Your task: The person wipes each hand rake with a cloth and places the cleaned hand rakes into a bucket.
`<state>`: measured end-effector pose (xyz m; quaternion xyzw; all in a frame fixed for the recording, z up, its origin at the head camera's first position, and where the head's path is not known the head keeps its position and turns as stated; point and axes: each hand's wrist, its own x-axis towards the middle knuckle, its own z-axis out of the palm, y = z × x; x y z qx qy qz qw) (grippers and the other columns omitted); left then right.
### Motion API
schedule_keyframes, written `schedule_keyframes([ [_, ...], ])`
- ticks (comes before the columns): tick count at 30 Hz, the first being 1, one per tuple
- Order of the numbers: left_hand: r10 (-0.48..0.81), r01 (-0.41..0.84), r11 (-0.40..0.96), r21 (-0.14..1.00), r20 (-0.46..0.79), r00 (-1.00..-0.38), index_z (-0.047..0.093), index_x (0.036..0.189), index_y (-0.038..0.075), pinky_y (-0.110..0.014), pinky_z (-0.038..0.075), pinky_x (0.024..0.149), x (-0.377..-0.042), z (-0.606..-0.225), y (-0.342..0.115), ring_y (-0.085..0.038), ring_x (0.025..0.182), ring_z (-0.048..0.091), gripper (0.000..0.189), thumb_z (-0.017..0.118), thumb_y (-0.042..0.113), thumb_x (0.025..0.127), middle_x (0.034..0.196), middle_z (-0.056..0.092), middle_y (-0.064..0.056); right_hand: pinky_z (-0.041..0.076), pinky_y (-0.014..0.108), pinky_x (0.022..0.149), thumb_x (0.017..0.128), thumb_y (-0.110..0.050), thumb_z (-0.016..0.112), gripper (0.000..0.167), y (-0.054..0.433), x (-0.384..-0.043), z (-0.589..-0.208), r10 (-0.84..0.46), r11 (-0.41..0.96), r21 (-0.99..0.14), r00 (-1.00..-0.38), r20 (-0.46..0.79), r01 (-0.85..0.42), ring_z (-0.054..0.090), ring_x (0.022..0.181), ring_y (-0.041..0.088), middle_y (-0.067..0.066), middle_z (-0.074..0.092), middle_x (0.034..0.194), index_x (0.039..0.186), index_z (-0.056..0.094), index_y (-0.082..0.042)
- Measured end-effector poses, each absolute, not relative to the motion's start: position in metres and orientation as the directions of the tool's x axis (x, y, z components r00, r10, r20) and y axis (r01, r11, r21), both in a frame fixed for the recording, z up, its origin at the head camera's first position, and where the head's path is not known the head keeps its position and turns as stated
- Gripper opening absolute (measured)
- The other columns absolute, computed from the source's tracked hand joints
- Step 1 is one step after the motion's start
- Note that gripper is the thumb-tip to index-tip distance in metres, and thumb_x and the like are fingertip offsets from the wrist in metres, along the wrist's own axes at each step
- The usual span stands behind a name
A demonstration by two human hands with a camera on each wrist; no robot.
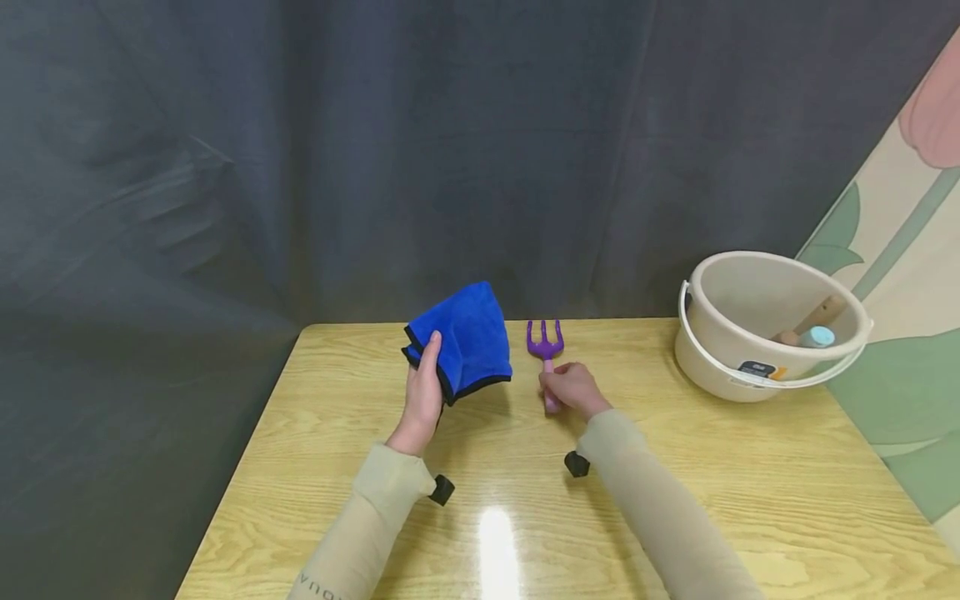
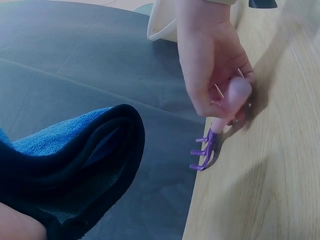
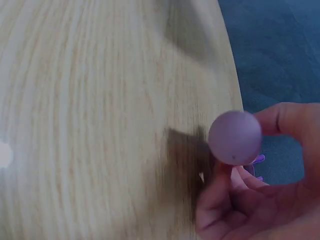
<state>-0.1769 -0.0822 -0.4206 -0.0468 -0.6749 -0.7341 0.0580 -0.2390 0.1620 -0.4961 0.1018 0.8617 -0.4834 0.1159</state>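
A folded blue cloth (image 1: 472, 337) with black edging is held up above the table by my left hand (image 1: 424, 392), thumb lying over its near side. In the left wrist view the cloth (image 2: 70, 132) shows its dark folded border. My right hand (image 1: 576, 388) pinches the pink handle of a small hand fork (image 1: 545, 343) with three purple tines pointing to the table's far edge. In the right wrist view the round handle end (image 3: 235, 137) faces the camera between thumb and fingers. Most of the tines are hidden there.
At the right stands a cream bucket (image 1: 720, 354) with a white handle, holding a light-blue-capped item (image 1: 817, 337) and a wooden piece (image 1: 821, 312). A dark curtain (image 1: 465, 150) hangs behind the wooden table (image 1: 315, 467). A floral wall (image 1: 922, 358) is at far right.
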Motion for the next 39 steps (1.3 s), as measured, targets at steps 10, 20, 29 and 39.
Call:
schedule_keyframes([
  [10, -0.011, 0.133, -0.083, 0.988, 0.132, -0.991, 0.022, 0.161, 0.013, -0.039, 0.019, 0.120, -0.175, -0.420, -0.082, -0.024, 0.147, 0.028, 0.068, 0.037, 0.052, 0.108, 0.162, 0.030, -0.006, 0.038, 0.018, 0.045, 0.111, -0.027, 0.034, 0.040, 0.167, -0.240, -0.499, -0.052, 0.220, -0.891, -0.907, -0.418, 0.397, 0.044, 0.051, 0.009, 0.002, 0.049, 0.067, 0.104, 0.055, 0.007],
  [20, -0.020, 0.135, -0.088, 0.987, 0.134, -0.991, 0.024, 0.160, 0.013, -0.038, 0.021, 0.120, -0.177, -0.421, -0.082, -0.023, 0.147, 0.030, 0.067, 0.038, 0.051, 0.108, 0.161, 0.032, -0.006, 0.032, 0.018, 0.043, 0.112, -0.027, 0.034, 0.037, 0.167, -0.233, -0.489, -0.070, 0.148, -0.922, -0.926, -0.371, 0.358, 0.038, 0.049, 0.006, 0.000, 0.045, 0.069, 0.114, 0.049, 0.007],
  [29, -0.014, 0.143, -0.092, 0.986, 0.142, -0.990, 0.025, 0.160, 0.013, -0.038, 0.021, 0.120, -0.177, -0.420, -0.082, -0.024, 0.146, 0.030, 0.066, 0.038, 0.051, 0.108, 0.161, 0.032, -0.006, 0.031, 0.018, 0.042, 0.110, -0.013, 0.038, 0.019, 0.164, -0.227, -0.467, -0.113, 0.094, -0.953, -0.948, -0.299, 0.289, 0.036, 0.048, 0.006, 0.000, 0.046, 0.069, 0.100, 0.047, 0.001],
  [39, -0.013, 0.168, -0.093, 0.981, 0.168, -0.986, 0.026, 0.159, 0.014, -0.039, 0.023, 0.119, -0.181, -0.421, -0.083, -0.024, 0.145, 0.033, 0.065, 0.039, 0.051, 0.108, 0.159, 0.034, -0.006, 0.030, 0.018, 0.042, 0.109, -0.013, 0.039, 0.019, 0.158, -0.213, -0.440, -0.166, 0.036, -0.975, -0.961, -0.222, 0.219, 0.035, 0.049, 0.005, -0.001, 0.042, 0.071, 0.116, 0.045, 0.004],
])
